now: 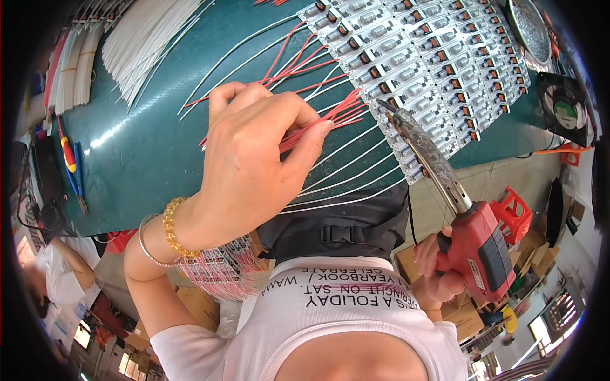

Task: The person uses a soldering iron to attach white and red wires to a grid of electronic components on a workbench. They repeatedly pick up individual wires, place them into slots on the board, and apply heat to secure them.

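My left hand (254, 152) pinches a bundle of thin red wires (346, 109) between thumb and fingers, their ends fanning toward a panel of circuit boards (406, 60). My right hand (437, 270) is wrapped round the red and black handle of a soldering iron (481, 257). Its dark tip lies over the panel's near-left edge, close to the red wire ends; whether it touches a board I cannot tell. Several white wires (356, 159) run leftward from that edge, passing below my left hand. Farther along, red and white wires extend from the boards as well.
Loose white wires (149, 41) lie at the far left of the green tabletop (127, 171). A red-yellow screwdriver (68, 153) and a blue-handled tool (78, 174) are at left. At right are a round metal dish (528, 32) and a black fan (564, 105). Another person (67, 270) sits lower left.
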Motion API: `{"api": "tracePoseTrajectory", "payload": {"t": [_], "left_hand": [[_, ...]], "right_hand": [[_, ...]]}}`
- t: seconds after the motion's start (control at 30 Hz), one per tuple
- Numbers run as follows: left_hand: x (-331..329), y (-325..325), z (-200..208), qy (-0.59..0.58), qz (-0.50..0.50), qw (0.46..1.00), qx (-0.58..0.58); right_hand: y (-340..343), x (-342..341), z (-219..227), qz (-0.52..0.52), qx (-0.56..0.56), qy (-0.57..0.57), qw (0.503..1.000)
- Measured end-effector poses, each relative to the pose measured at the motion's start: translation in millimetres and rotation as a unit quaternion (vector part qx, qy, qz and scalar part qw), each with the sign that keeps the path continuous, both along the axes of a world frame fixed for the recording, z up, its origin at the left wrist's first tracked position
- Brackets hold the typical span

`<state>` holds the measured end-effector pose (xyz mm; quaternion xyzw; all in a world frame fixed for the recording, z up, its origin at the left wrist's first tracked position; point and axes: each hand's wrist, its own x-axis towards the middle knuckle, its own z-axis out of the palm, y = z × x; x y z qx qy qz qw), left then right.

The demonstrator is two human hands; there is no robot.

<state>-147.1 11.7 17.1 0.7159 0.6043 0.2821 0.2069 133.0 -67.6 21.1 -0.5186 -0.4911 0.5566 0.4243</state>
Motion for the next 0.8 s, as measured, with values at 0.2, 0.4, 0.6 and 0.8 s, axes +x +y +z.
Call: {"api": "tracePoseTrajectory", "payload": {"t": [0.2,0.4,0.6,0.8], "left_hand": [[1.8,-0.8,-0.4,-0.041,0.017,0.999,-0.028],[13.2,-7.2,-5.2,-0.019,0.008,0.999,0.031],[17.1,-6.2,-8.3,-0.001,0.006,0.999,0.040],[19.6,-6.7,-11.3,0.004,0.013,0.999,0.052]], "right_hand": [[2.9,-5.3,4.4,-0.028,-0.015,0.015,0.999],[-9.6,15.6,-10.3,-0.022,0.034,0.049,0.998],[-17.8,31.1,-21.8,-0.014,0.058,0.068,0.996],[-20.7,33.9,-28.5,-0.007,0.055,0.061,0.997]]}}
